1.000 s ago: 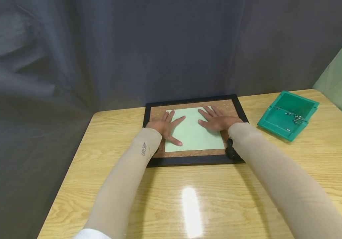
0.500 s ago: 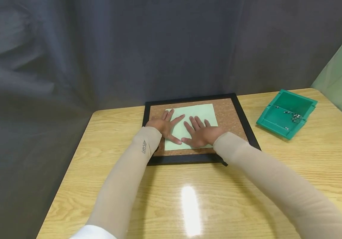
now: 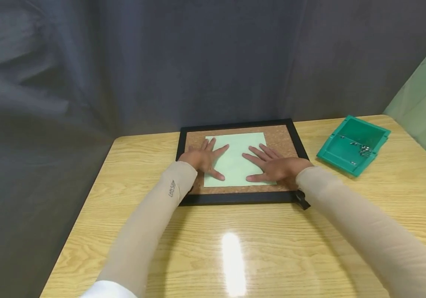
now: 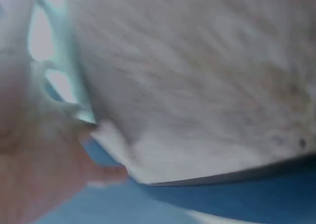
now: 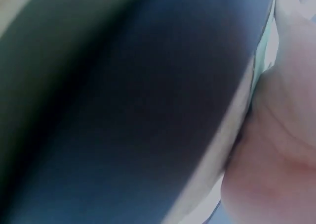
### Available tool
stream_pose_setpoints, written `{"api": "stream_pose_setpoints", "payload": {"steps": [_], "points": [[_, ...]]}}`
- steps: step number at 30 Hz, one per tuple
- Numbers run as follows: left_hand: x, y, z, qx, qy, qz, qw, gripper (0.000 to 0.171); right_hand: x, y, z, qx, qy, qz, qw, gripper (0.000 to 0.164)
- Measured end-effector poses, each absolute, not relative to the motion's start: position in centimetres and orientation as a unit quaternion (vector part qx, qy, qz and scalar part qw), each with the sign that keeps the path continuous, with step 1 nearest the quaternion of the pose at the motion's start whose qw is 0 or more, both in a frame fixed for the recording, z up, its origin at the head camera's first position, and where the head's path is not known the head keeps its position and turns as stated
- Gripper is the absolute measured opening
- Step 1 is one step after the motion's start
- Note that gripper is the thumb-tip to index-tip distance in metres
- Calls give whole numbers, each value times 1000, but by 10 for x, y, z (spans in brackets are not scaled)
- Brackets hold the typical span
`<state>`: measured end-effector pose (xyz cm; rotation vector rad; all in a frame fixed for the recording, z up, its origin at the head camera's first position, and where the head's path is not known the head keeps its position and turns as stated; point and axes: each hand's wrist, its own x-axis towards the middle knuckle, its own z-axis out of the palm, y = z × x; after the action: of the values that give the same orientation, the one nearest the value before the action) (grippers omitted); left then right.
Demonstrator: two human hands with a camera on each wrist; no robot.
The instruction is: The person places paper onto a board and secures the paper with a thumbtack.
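A pale green sheet of paper lies flat on a cork board with a black frame. My left hand rests on the sheet's left edge with its fingers spread. On the right edge of the paper lies my right hand, fingers straight and fanned, thumb pointing left. Close up in the left wrist view, the left hand appears beside the blurred cork. The right wrist view has the heel of the right hand near the dark frame.
A green tray holding several small shiny metal pieces stands on the wooden table, right of the board. A dark curtain hangs directly behind the board and covers the left side too. A green patterned surface rises at the far right.
My right hand slid left and down across the paper toward the left hand, then back to the right edge. The left hand stayed in place on the sheet.
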<state>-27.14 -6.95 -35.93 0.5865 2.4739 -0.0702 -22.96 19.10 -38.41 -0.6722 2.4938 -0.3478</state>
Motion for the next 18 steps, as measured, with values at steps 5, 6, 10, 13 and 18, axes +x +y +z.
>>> {"api": "stream_pose_setpoints", "payload": {"steps": [5,6,10,13,18], "points": [[-239,-55,-351,249,924,-64,284,85,-232,193,-390,-247,931,-96,251,93],[-231,-52,-350,262,920,-75,282,79,-232,193,-390,-243,933,-91,250,94],[-194,-47,-348,299,910,-106,267,65,-233,192,-390,-241,932,-102,252,93],[-168,-46,-352,300,915,-94,252,65,-233,191,-389,-247,928,-120,252,92],[-148,-47,-361,296,930,-87,200,66,-229,189,-386,-244,930,-117,248,92]]}}
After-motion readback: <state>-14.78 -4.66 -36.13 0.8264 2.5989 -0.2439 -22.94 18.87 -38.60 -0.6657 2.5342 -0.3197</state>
